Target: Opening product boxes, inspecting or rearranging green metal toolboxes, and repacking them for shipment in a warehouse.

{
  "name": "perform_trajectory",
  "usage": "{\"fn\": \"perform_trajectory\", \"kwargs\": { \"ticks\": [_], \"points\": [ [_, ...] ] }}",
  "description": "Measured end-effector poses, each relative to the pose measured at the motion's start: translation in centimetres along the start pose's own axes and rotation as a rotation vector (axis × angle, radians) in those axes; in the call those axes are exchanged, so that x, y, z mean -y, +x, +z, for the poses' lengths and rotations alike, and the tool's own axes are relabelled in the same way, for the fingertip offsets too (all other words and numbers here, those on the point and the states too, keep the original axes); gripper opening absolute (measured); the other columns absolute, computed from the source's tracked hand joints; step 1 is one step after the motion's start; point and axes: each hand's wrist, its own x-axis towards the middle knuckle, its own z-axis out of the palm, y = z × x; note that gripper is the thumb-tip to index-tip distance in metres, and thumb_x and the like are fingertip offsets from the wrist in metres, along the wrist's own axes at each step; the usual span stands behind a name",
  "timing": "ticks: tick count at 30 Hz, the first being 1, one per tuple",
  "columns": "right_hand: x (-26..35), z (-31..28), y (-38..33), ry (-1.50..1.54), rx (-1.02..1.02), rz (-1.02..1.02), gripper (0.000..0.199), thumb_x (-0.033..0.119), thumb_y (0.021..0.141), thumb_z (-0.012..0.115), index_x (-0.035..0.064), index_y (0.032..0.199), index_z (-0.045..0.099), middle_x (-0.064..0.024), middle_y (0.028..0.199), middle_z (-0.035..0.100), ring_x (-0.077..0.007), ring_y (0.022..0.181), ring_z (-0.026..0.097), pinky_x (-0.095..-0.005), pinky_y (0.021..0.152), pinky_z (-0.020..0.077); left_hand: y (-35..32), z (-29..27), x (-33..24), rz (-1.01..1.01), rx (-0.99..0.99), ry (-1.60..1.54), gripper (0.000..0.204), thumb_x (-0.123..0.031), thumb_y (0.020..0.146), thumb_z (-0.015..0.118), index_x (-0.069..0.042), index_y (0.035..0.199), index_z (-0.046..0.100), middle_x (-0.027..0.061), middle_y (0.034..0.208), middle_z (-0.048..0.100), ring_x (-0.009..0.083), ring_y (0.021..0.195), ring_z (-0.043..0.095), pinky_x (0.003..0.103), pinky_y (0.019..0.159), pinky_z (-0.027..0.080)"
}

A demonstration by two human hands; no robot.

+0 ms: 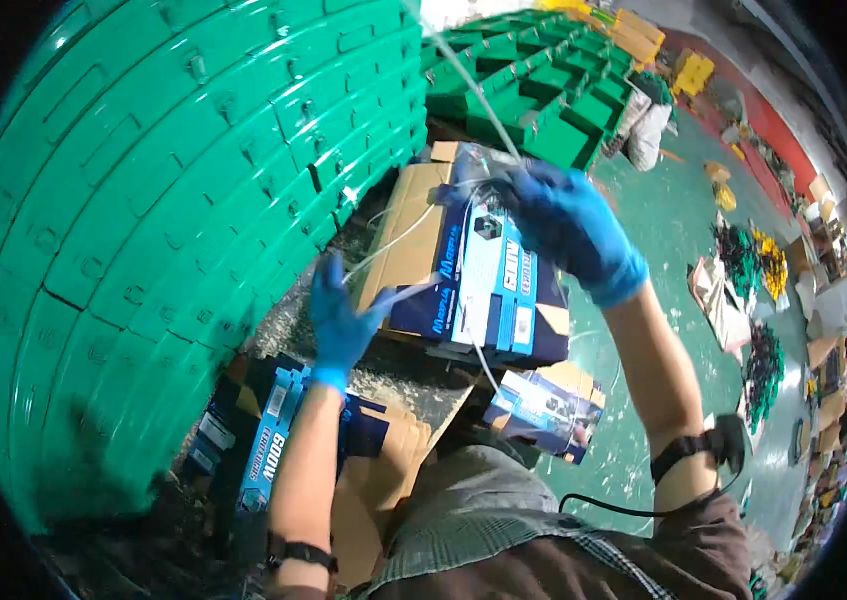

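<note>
A stack of flat dark-blue and light-blue cartons [498, 290] lies in front of me, with a plain brown cardboard side [408, 215] on its left. A thin white plastic strap [403, 232] crosses over the stack. My left hand [341, 325], in a blue glove, is at the stack's left side, its fingers curled at the strap. Over the stack's far right part, my right hand [578, 235], also gloved in blue, is closed on the strap, which runs up out of view from there. Its fingertips are partly hidden. Clear plastic lies near them.
Stacked green plastic crates [163, 170] form a wall on the left; open green bins [543, 95] stand at the back. Another carton [548, 410] lies close to my body, and more cartons [273, 430] sit under my left forearm. Bundles [743, 260] lie on the green floor at right.
</note>
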Motion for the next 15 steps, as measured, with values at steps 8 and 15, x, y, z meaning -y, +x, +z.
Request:
{"fn": "perform_trajectory", "kwargs": {
  "ticks": [8,15],
  "points": [
    [7.4,-9.7,2.3,-0.270,0.092,-0.174,0.027,0.021,0.092,0.053,0.0059,0.112,0.063,0.0002,0.085,0.064,-0.0035,0.062,0.052,-0.0160,0.050,0.0407,-1.3,5.8,1.7,-0.501,0.381,-0.154,0.113,-0.058,0.060,0.078,0.004,0.139,0.025,0.0308,0.136,0.035,0.0425,0.124,0.039,0.046,0.103,0.034],
    [15.1,-3.7,5.2,-0.261,0.021,-0.151,0.031,0.021,0.088,0.062,-0.0034,0.108,0.061,-0.0077,0.086,0.067,-0.0051,0.058,0.058,-0.0149,0.046,0.0450,-1.5,5.4,2.6,-0.673,0.644,-0.299,0.121,-0.060,0.057,0.079,0.003,0.142,0.020,0.0297,0.138,0.035,0.0414,0.127,0.037,0.045,0.102,0.036]
  ]
}}
